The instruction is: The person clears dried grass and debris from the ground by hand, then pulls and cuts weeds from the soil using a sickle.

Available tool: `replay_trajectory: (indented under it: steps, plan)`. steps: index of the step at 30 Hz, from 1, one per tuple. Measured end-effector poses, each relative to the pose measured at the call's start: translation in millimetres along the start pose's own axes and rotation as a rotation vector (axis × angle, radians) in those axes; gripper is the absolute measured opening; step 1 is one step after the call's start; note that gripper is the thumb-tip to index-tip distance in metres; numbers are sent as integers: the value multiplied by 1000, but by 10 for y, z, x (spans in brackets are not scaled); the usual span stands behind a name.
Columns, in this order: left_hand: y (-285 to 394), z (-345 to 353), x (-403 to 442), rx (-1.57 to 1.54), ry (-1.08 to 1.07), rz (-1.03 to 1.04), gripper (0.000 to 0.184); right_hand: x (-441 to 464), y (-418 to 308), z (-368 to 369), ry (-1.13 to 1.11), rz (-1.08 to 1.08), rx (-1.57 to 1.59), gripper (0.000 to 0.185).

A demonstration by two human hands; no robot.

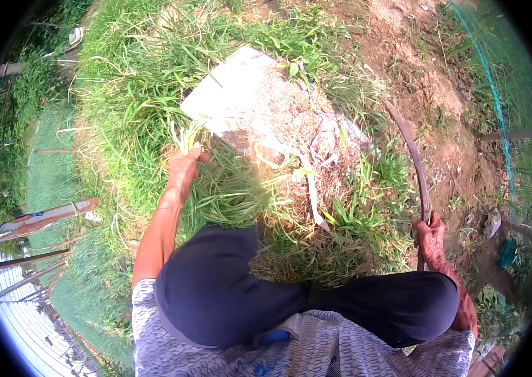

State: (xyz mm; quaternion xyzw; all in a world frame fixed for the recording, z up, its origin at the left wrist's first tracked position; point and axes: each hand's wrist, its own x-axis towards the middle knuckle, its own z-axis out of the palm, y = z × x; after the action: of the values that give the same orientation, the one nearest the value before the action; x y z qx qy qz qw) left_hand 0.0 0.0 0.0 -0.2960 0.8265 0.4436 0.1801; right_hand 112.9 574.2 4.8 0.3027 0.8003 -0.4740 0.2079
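Note:
My left hand is closed round the pale stems of a bunch of cut grass, whose green blades hang down to the right beside my knee. On the right, my right hand grips the handle of a long curved sickle, its dark blade pointing up and away from me. Between the two hands a white sack lies on the ground, partly covered with dry brown grass. A pale strip runs from the sack toward my knees.
Tall green grass grows at the left and ahead. Bare reddish soil lies at the right, with a green net and blue cord beyond. Rusty poles and netting stand at the far left.

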Motion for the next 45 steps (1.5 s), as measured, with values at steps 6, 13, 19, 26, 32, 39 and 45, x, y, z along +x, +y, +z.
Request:
replay_trajectory:
  steps: [6, 13, 19, 26, 32, 39, 45]
  plan:
    - [-114, -106, 985, -407, 236, -164, 33, 30, -216, 265, 145, -81, -481, 34]
    - [-75, -168, 1487, -622, 96, -67, 39, 170, -294, 539, -79, 51, -613, 33]
    - [102, -262, 1648, -575, 3, -10, 27, 158, -741, 784, -69, 2, -721, 36]
    - [-90, -271, 1770, -402, 132, 18, 42, -245, -937, 917, 59, 101, -721, 30]
    - [62, -293, 1655, -343, 93, -55, 53, -660, -958, 866, 256, 131, -771, 32]
    - [-67, -345, 1719, -261, 54, 8, 46, -203, -558, 371, 323, 119, -854, 31]
    - [96, -204, 1616, -362, 180, -4, 41, 693, -474, -52, 40, -242, -1262, 21]
